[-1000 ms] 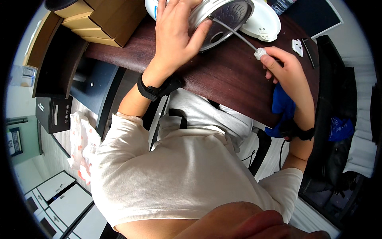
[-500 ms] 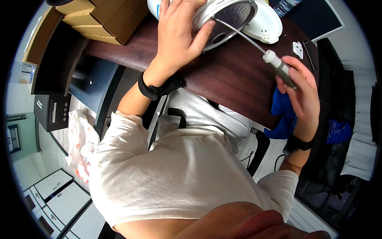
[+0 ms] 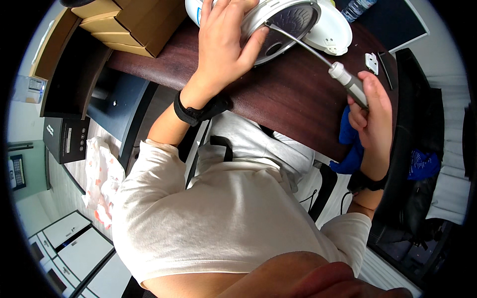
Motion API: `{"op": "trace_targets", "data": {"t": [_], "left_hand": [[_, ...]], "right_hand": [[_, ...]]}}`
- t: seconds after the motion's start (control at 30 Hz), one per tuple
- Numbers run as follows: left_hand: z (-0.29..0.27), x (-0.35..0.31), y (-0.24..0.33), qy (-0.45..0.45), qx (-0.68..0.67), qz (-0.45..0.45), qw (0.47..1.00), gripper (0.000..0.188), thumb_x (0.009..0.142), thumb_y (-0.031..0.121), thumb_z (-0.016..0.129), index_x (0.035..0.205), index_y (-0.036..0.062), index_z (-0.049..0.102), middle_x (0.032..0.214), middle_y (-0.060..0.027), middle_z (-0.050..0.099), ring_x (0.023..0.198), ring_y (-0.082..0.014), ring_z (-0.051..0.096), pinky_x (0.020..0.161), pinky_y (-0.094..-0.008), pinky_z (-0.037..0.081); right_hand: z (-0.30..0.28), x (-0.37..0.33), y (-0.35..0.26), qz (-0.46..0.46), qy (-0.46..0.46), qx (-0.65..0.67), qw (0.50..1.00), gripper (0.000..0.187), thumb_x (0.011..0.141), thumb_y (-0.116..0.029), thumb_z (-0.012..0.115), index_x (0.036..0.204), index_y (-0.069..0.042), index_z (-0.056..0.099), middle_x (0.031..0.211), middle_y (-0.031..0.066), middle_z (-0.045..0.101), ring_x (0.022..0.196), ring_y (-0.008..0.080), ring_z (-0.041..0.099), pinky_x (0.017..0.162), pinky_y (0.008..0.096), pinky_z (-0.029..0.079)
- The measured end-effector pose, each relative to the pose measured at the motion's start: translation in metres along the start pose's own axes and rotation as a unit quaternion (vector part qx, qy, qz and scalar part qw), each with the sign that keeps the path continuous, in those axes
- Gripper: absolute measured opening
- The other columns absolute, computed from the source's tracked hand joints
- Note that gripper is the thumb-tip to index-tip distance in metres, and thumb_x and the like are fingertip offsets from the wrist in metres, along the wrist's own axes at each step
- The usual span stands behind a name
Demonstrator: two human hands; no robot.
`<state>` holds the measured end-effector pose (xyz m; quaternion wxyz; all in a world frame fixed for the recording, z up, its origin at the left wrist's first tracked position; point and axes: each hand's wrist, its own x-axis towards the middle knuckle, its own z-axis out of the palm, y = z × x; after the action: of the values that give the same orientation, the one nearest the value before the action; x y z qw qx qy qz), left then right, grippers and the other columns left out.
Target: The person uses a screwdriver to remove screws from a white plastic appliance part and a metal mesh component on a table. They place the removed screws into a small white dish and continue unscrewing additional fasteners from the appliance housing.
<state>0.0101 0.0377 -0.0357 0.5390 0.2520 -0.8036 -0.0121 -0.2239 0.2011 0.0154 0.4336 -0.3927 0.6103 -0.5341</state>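
A white, rounded appliance (image 3: 254, 19) lies tilted at the far edge of my view, its dark ribbed round side facing right. My left hand (image 3: 224, 47) grips its rim, thumb bent along the edge and fingers over the white shell. In my right hand (image 3: 373, 111) is a screwdriver (image 3: 343, 74) with a grey-and-white handle and a long thin shaft. Its tip meets the appliance's rim close to my left thumb; whether it sits in a screw I cannot tell. A white round cover (image 3: 334, 30) lies just behind the appliance.
Brown cardboard boxes (image 3: 131, 27) are stacked at the table's (image 3: 288, 94) far left. A plastic bottle (image 3: 357, 9), a small white part (image 3: 371, 63) and a thin black stick (image 3: 385, 70) lie toward the right. Blue cloth (image 3: 350, 149) hangs by the right edge.
My right hand has shifted its hold on the screwdriver handle, the wrist turning and moving slightly left. The tip stays at the rim, and my left hand keeps its grip.
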Motion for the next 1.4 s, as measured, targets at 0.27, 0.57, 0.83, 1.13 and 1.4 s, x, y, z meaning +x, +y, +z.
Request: {"op": "trace_targets", "data": {"t": [0.27, 0.57, 0.83, 1.13, 1.4], "left_hand": [[0.000, 0.000, 0.001, 0.001, -0.005, -0.002, 1.000, 0.043, 0.081, 0.011, 0.066, 0.119, -0.0024, 0.054, 0.137, -0.0235, 0.052, 0.132, -0.0457, 0.042, 0.110, -0.0573, 0.026], [0.001, 0.000, 0.001, 0.005, -0.002, 0.001, 1.000, 0.043, 0.080, 0.011, 0.065, 0.120, -0.0020, 0.053, 0.137, -0.0235, 0.052, 0.132, -0.0453, 0.042, 0.110, -0.0572, 0.026], [0.001, 0.001, 0.000, 0.003, 0.002, 0.005, 1.000, 0.044, 0.080, 0.011, 0.065, 0.121, -0.0020, 0.053, 0.136, -0.0238, 0.053, 0.133, -0.0451, 0.042, 0.111, -0.0563, 0.025], [0.002, 0.001, 0.002, 0.003, 0.005, -0.001, 1.000, 0.044, 0.081, 0.012, 0.065, 0.121, -0.0031, 0.054, 0.137, -0.0230, 0.052, 0.133, -0.0446, 0.042, 0.111, -0.0561, 0.026], [0.004, 0.002, 0.001, 0.003, 0.006, 0.007, 1.000, 0.045, 0.080, 0.012, 0.065, 0.121, -0.0044, 0.053, 0.138, -0.0223, 0.051, 0.134, -0.0442, 0.041, 0.111, -0.0557, 0.025]], "right_hand": [[-0.007, -0.015, -0.013, 0.023, -0.083, 0.226, 0.970, 0.047, 0.105, -0.038, 0.033, 0.123, 0.000, 0.054, 0.086, 0.0100, 0.061, 0.063, 0.0142, 0.055, 0.048, 0.0259, 0.043], [-0.013, -0.024, 0.010, 0.020, -0.068, 0.168, 0.983, 0.040, 0.105, -0.031, 0.040, 0.126, 0.001, 0.052, 0.105, 0.0168, 0.065, 0.089, 0.0236, 0.067, 0.074, 0.0337, 0.055], [-0.009, -0.016, 0.009, -0.267, -0.045, -0.088, 0.959, 0.034, 0.105, -0.019, 0.041, 0.132, 0.000, 0.038, 0.105, 0.0205, 0.064, 0.092, 0.0244, 0.067, 0.080, 0.0333, 0.055], [-0.009, -0.032, -0.001, -0.483, 0.002, -0.416, 0.770, 0.032, 0.088, 0.003, 0.062, 0.118, -0.002, 0.053, 0.119, 0.0204, 0.060, 0.103, 0.0303, 0.065, 0.087, 0.0367, 0.052], [0.004, -0.039, 0.004, -0.484, -0.013, -0.506, 0.714, 0.034, 0.081, 0.007, 0.067, 0.114, -0.003, 0.060, 0.124, 0.0185, 0.054, 0.105, 0.0307, 0.059, 0.086, 0.0360, 0.050]]}}
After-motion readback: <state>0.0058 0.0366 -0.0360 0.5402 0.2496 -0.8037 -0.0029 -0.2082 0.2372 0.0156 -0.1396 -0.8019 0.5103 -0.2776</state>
